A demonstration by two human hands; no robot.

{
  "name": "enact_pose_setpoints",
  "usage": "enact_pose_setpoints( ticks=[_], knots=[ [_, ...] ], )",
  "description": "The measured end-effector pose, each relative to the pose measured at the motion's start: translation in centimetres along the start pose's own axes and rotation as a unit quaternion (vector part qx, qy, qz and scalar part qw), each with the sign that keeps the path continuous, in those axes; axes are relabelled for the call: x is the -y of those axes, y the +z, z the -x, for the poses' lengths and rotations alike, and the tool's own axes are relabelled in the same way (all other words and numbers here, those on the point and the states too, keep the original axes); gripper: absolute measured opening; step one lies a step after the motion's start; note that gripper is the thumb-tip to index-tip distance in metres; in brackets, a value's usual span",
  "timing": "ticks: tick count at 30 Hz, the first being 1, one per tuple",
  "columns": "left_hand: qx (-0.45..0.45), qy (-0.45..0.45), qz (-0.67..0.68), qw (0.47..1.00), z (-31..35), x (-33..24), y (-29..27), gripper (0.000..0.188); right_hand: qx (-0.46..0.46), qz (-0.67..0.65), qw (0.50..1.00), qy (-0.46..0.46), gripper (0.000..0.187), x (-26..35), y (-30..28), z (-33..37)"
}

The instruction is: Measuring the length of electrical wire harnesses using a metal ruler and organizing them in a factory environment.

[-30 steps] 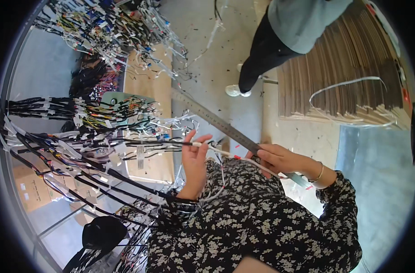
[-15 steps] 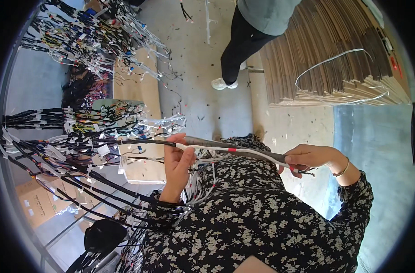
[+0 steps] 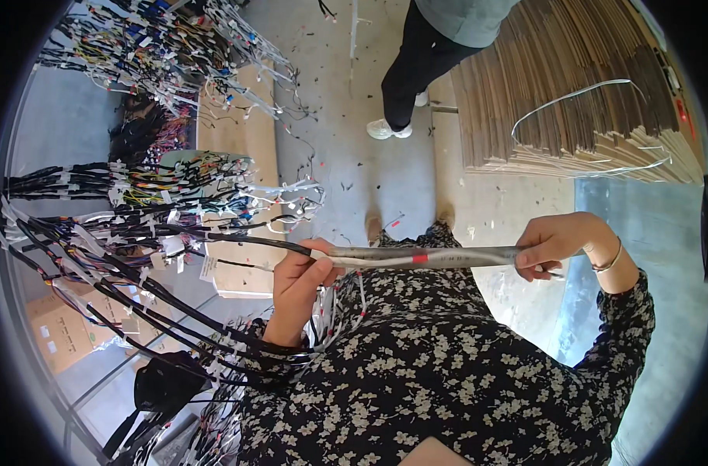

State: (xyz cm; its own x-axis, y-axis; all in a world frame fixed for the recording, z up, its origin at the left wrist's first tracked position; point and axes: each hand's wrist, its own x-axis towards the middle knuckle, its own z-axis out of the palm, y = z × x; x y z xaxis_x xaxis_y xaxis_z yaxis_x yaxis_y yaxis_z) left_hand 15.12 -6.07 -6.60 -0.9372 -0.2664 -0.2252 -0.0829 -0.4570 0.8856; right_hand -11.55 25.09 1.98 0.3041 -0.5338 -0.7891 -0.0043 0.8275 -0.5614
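My left hand [image 3: 298, 283] pinches a cable [image 3: 478, 256] where its black length meets a white sleeve. The white part, with a red band [image 3: 420, 259], lies along a long grey strip [image 3: 369, 252] with faint dark marks. At the other end, my right hand [image 3: 550, 247] is closed around the strip and cable together; the cable's tip is mostly hidden by the fingers. Strip and cable stretch nearly level in front of my body. The cable's black part [image 3: 253, 242] runs left into a hanging bundle of wire harnesses [image 3: 121, 272].
More wire bundles [image 3: 167, 58] hang at the far left, and black harnesses loop over my left forearm. Stacked flat cardboard [image 3: 556, 93] stands at the far right. A person [image 3: 416, 78] in dark trousers is ahead. Cardboard boxes [image 3: 66, 330] sit at lower left.
The grey strip and cable have gone from slanting down rightward to nearly level. My right hand has moved up and right, and the loose cable ends beyond it are now mostly hidden.
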Motion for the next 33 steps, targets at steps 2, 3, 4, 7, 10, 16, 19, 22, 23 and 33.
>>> enact_pose_setpoints(
  ticks=[2, 3, 4, 7, 10, 16, 19, 22, 23, 33],
  knots=[
    [-0.044, -0.048, -0.007, 0.998, 0.3, -0.2, 0.1, 0.017, -0.037, 0.038, 0.999, -0.004, 0.053, 0.1, 0.0, -0.5],
    [-0.056, -0.047, -0.001, 0.997, 0.3, -0.2, 0.1, 0.017, -0.050, 0.099, 0.994, -0.012, 0.053, 0.2, 0.0, -0.7],
    [-0.069, -0.042, -0.004, 0.997, 0.3, -0.2, 0.1, 0.016, -0.063, 0.160, 0.985, -0.019, 0.053, 0.4, 0.0, -1.0],
    [-0.079, -0.027, 0.000, 0.997, 0.2, -0.3, 0.1, 0.015, -0.103, 0.134, 0.980, -0.105, 0.045, 1.2, 0.4, -2.0],
    [-0.093, -0.036, 0.016, 0.995, 0.2, -0.2, 0.1, 0.015, -0.109, 0.065, 0.985, -0.117, 0.043, 2.6, 1.2, -3.2],
    [-0.104, -0.042, -0.024, 0.993, 0.0, -0.5, 0.1, 0.015, -0.124, -0.010, 0.986, -0.112, 0.041, 4.4, 2.6, -6.8],
    [-0.101, -0.024, -0.039, 0.994, -0.1, -0.6, 0.2, 0.012, -0.081, -0.062, 0.991, -0.086, 0.042, 4.5, 2.2, -7.6],
    [-0.100, -0.034, -0.028, 0.994, -0.1, -0.5, 0.4, 0.011, -0.062, -0.032, 0.992, -0.104, 0.041, 4.3, 2.1, -7.7],
    [-0.123, -0.035, -0.009, 0.992, -0.1, -0.4, 0.5, 0.010, -0.058, -0.037, 0.991, -0.114, 0.038, 4.3, 2.2, -7.6],
    [-0.124, -0.081, -0.002, 0.989, -0.1, -0.6, 0.9, 0.017, -0.024, -0.034, 0.987, -0.158, 0.036, 3.3, 2.4, -7.2]
  ],
)
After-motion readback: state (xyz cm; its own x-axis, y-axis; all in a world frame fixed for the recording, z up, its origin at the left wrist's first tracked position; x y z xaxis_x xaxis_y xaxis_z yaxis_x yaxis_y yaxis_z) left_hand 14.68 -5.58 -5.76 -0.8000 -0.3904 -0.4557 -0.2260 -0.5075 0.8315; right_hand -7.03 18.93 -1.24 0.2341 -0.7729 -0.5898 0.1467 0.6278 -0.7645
